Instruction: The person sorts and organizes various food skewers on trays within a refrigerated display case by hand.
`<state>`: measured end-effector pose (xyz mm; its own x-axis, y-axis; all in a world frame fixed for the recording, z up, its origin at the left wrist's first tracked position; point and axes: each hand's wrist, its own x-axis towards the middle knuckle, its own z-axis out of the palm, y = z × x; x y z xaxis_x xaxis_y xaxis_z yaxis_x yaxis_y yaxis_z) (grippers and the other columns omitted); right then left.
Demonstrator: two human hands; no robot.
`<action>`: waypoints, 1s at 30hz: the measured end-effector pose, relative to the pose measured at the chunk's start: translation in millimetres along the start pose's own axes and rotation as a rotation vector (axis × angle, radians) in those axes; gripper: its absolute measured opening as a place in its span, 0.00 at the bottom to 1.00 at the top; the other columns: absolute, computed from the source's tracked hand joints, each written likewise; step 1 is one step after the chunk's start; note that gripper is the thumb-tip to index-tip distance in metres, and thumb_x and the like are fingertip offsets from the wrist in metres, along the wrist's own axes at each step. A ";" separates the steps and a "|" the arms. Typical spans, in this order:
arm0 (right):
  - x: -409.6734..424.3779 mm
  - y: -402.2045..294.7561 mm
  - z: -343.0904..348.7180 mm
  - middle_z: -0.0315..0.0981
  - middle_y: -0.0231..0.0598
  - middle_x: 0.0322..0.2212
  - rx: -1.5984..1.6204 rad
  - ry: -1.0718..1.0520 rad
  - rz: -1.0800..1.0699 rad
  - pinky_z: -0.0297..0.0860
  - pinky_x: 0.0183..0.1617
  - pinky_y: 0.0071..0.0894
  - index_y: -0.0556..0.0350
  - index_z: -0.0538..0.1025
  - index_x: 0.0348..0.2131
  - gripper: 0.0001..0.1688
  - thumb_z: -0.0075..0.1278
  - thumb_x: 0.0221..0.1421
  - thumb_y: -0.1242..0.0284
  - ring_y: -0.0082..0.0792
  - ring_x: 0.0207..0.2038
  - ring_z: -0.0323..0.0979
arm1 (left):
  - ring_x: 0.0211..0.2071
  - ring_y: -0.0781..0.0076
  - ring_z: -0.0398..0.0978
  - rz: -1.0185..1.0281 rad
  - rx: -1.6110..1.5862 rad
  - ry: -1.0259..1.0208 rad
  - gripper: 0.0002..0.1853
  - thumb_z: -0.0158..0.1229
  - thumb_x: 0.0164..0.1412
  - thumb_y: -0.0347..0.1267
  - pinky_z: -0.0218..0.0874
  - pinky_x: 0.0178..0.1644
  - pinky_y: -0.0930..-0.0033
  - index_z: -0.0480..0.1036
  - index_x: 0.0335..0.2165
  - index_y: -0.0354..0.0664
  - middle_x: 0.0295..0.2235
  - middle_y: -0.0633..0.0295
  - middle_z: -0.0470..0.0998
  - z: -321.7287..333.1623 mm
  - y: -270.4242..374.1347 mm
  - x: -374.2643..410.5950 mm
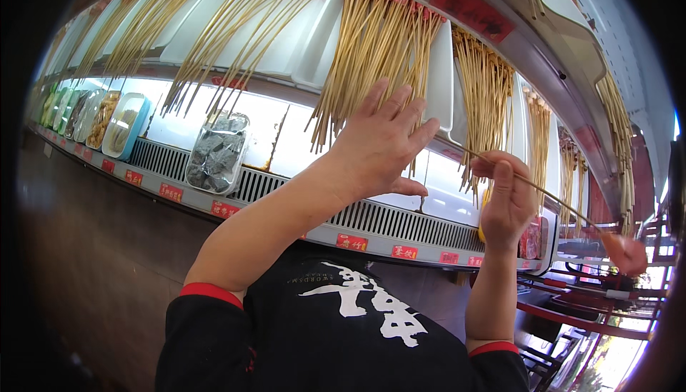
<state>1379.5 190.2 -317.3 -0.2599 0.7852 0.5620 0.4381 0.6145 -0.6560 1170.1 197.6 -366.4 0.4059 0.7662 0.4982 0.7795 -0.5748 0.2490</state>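
Note:
My left hand (pixel 380 145) is spread with its back towards me, in front of the lower ends of a dense bundle of bamboo skewers (pixel 375 54) with red-tipped food. Whether its fingertips touch the sticks, I cannot tell. Between thumb and fingers, my right hand (pixel 506 193) grips one long bamboo skewer (pixel 563 204). A pinkish piece of food (pixel 624 253), slightly blurred, sits on that skewer's far right end; its bare end points up and left, towards the rack. Just behind my right hand hangs another bundle of skewers (pixel 485 86) in the neighbouring white tray.
White sloping trays (pixel 305 33) of skewers line the refrigerated display. On the lower shelf stand a wrapped tray of dark grey food (pixel 218 151), several packed trays (pixel 126 124) at left and a red package (pixel 530 239) at right. A slotted grille (pixel 375 220) runs along the front edge.

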 end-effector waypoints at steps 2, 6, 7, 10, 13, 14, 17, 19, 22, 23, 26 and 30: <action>1.2 6.9 -16.5 0.72 0.40 0.28 -0.022 0.134 -0.050 0.69 0.35 0.22 0.65 0.72 0.36 0.11 0.38 0.61 0.77 0.26 0.30 0.70 | 0.55 0.56 0.57 0.059 0.017 -0.016 0.38 0.63 0.38 0.56 0.36 0.63 0.49 0.69 0.44 0.41 0.47 0.54 0.66 8.2 7.1 3.4; 17.4 59.3 -45.3 0.71 0.34 0.25 -0.197 0.185 0.104 0.66 0.36 0.20 0.63 0.72 0.35 0.10 0.41 0.61 0.73 0.22 0.29 0.68 | 0.54 0.61 0.59 0.162 0.117 -0.155 0.29 0.63 0.41 0.50 0.39 0.62 0.50 0.71 0.37 0.40 0.43 0.59 0.70 23.1 14.5 11.8; 18.3 66.5 -51.0 0.71 0.34 0.24 -0.195 0.083 0.174 0.66 0.35 0.20 0.63 0.72 0.33 0.10 0.42 0.61 0.74 0.22 0.28 0.68 | 0.54 0.61 0.59 0.149 0.124 -0.191 0.28 0.63 0.41 0.49 0.39 0.62 0.49 0.72 0.36 0.40 0.43 0.59 0.70 21.1 11.7 11.5; 2.3 41.9 -77.0 0.72 0.34 0.21 -0.111 0.032 0.278 0.67 0.32 0.21 0.64 0.72 0.30 0.10 0.42 0.60 0.75 0.22 0.25 0.69 | 0.54 0.61 0.60 0.105 0.147 -0.257 0.27 0.63 0.42 0.49 0.39 0.62 0.50 0.72 0.36 0.40 0.44 0.59 0.69 14.0 -2.4 1.5; -4.5 -3.9 -99.1 0.72 0.36 0.21 -0.246 -0.049 0.181 0.67 0.32 0.19 0.66 0.72 0.30 0.11 0.42 0.60 0.75 0.23 0.24 0.69 | 0.54 0.59 0.60 0.088 0.119 -0.213 0.28 0.63 0.43 0.49 0.40 0.62 0.51 0.71 0.38 0.38 0.45 0.56 0.68 8.8 -2.1 -5.9; -4.5 -2.8 -100.6 0.72 0.36 0.21 -0.185 0.028 0.168 0.67 0.32 0.19 0.66 0.72 0.30 0.11 0.42 0.60 0.74 0.23 0.24 0.69 | 0.54 0.59 0.60 0.089 0.081 -0.172 0.29 0.62 0.44 0.49 0.40 0.62 0.51 0.70 0.38 0.38 0.46 0.55 0.68 4.9 4.1 -1.7; 2.3 6.8 -97.5 0.72 0.37 0.22 -0.076 0.208 0.112 0.68 0.31 0.20 0.66 0.71 0.31 0.12 0.43 0.60 0.72 0.25 0.24 0.70 | 0.55 0.56 0.59 0.122 0.009 -0.103 0.35 0.63 0.43 0.50 0.40 0.62 0.53 0.67 0.44 0.36 0.48 0.51 0.66 8.8 27.6 16.2; 13.5 39.6 -79.8 0.72 0.39 0.22 -0.106 0.256 0.063 0.67 0.30 0.21 0.65 0.71 0.31 0.12 0.43 0.60 0.71 0.27 0.24 0.71 | 0.56 0.55 0.58 0.144 -0.032 -0.078 0.37 0.63 0.43 0.50 0.40 0.62 0.52 0.65 0.47 0.36 0.49 0.51 0.66 23.1 45.0 32.4; 9.3 80.5 -79.0 0.71 0.42 0.20 -0.334 0.027 0.115 0.66 0.28 0.26 0.63 0.71 0.31 0.11 0.43 0.59 0.71 0.31 0.22 0.70 | 0.53 0.50 0.60 0.116 0.023 -0.138 0.47 0.64 0.36 0.56 0.42 0.61 0.52 0.63 0.49 0.33 0.46 0.48 0.66 37.6 66.9 53.9; 1.4 76.2 -87.0 0.70 0.43 0.19 -0.322 -0.023 0.173 0.66 0.28 0.28 0.63 0.71 0.30 0.11 0.43 0.59 0.72 0.32 0.21 0.70 | 0.52 0.49 0.61 0.091 0.039 -0.168 0.49 0.64 0.35 0.58 0.42 0.61 0.52 0.63 0.48 0.32 0.45 0.47 0.66 43.4 71.3 58.4; -6.0 48.8 -115.8 0.71 0.39 0.19 -0.191 0.018 0.327 0.67 0.27 0.24 0.65 0.73 0.27 0.13 0.43 0.59 0.73 0.28 0.22 0.71 | 0.48 0.47 0.63 0.064 0.014 -0.215 0.56 0.64 0.28 0.62 0.43 0.60 0.52 0.62 0.47 0.29 0.39 0.43 0.68 61.6 81.0 64.1; -5.1 15.7 -138.5 0.72 0.38 0.21 -0.316 -0.038 0.165 0.68 0.31 0.21 0.67 0.72 0.27 0.12 0.43 0.59 0.75 0.26 0.24 0.72 | 0.47 0.46 0.64 0.019 -0.036 -0.216 0.58 0.63 0.26 0.65 0.44 0.60 0.50 0.62 0.46 0.27 0.37 0.41 0.68 74.7 94.1 72.5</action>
<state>1506.9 185.4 -260.7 -0.1929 0.8778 0.4384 0.7199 0.4302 -0.5447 1308.5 220.6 -368.9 0.5158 0.7969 0.3144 0.7550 -0.5963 0.2726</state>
